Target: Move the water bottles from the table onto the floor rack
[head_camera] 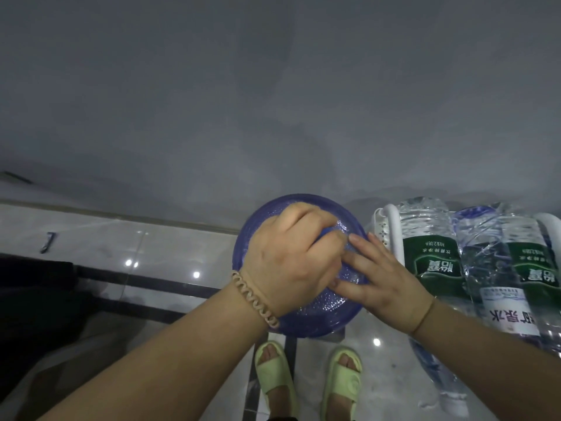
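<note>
A large blue water bottle [264,220] stands upright below me, seen from the top. My left hand [291,256] grips its neck and cap from above, fingers curled round it. My right hand [382,281] lies with straight fingers against the bottle's shoulder on the right side. To the right, clear water bottles with green labels [431,256] and a white label [504,311] lie on the white floor rack [390,226].
A grey wall fills the upper view. Glossy pale floor tiles with dark stripes [145,284] run to the left. A dark object [36,314] sits at the left edge. My feet in green slippers [273,378] stand just below the blue bottle.
</note>
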`<state>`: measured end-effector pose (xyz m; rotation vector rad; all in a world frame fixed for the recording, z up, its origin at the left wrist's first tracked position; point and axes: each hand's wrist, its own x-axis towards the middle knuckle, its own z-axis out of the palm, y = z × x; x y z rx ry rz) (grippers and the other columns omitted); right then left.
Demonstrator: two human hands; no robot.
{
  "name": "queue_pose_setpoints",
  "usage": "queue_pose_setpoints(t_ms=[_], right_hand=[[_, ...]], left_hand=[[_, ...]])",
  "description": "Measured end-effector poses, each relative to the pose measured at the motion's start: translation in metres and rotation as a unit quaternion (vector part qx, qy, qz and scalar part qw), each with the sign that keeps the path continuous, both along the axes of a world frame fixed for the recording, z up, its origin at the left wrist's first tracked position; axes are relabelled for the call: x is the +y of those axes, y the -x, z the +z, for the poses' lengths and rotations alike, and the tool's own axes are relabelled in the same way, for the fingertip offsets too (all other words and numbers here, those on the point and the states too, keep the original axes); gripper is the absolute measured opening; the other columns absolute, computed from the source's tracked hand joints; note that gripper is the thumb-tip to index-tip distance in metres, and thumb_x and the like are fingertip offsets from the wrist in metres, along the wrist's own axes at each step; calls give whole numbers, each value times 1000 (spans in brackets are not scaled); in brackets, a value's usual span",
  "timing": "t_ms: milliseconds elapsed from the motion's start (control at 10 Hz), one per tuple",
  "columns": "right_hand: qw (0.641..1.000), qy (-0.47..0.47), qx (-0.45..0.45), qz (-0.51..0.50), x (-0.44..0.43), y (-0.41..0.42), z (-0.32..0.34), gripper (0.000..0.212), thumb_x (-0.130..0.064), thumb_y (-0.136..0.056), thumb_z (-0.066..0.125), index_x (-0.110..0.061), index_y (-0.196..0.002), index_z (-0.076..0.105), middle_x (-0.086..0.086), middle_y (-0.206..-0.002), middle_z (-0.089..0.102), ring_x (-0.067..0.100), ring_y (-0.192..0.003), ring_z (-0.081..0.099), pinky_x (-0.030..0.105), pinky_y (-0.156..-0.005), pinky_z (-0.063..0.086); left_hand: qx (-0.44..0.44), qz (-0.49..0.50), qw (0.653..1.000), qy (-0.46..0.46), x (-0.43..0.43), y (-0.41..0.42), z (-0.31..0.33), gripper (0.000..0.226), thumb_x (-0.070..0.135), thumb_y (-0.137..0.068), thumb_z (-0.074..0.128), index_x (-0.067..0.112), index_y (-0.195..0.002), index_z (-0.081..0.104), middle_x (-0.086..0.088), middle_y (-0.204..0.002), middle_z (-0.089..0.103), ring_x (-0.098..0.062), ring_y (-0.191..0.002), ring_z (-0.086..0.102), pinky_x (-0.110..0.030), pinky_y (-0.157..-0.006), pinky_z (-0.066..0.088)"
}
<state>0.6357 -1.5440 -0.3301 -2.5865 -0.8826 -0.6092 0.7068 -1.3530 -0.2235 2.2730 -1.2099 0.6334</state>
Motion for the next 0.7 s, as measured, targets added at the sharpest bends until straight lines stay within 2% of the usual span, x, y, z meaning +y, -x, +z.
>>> queue_pose_setpoints(t_ms=[100,200,300,400,500,700], right_hand=[[1000,21,-2,-5,0,3,3,36,-16,-100,44,-29,-133,42,11,-142,35,34,-137,27,58,-106,31],[999,41,14,-8,0,7,8,54,-16,-92,56,-31,-139,36,9,-146,31,35,-137,27,61,-104,32],[998,67,13,2,-1,11,14,77,-17,-78,74,-30,-142,33,9,-147,30,36,-138,26,61,-105,30],[993,109,35,5,-1,14,22,97,-26,-65,83,-31,-144,28,9,-147,30,37,-137,25,62,-105,29],[989,133,60,-5,1,18,33,99,-32,-64,80,-30,-146,25,9,-151,25,36,-140,20,61,-107,25],[992,94,81,5,3,28,70,80,-36,-69,74,-24,-139,38,11,-151,31,34,-140,24,62,-107,27]], left_hand=[[2,11,1000,-20,3,5,1,3,11,-79,70,9,-76,71,-10,-89,69,-30,-88,64,-40,-70,54],[6,26,999,-35,4,9,5,4,12,-80,71,9,-78,71,-10,-91,69,-31,-91,64,-40,-70,54],[17,40,997,-69,5,14,11,10,15,-78,73,8,-84,71,-11,-95,68,-31,-93,63,-40,-73,54],[62,82,991,-91,5,20,20,25,21,-74,74,9,-96,71,-15,-107,65,-34,-100,60,-44,-79,52],[104,99,982,-124,4,28,31,39,23,-71,76,9,-107,67,-17,-117,61,-36,-108,56,-49,-85,49],[79,102,981,-146,11,51,49,43,28,-74,69,9,-112,66,-18,-122,60,-36,-110,57,-49,-90,47]])
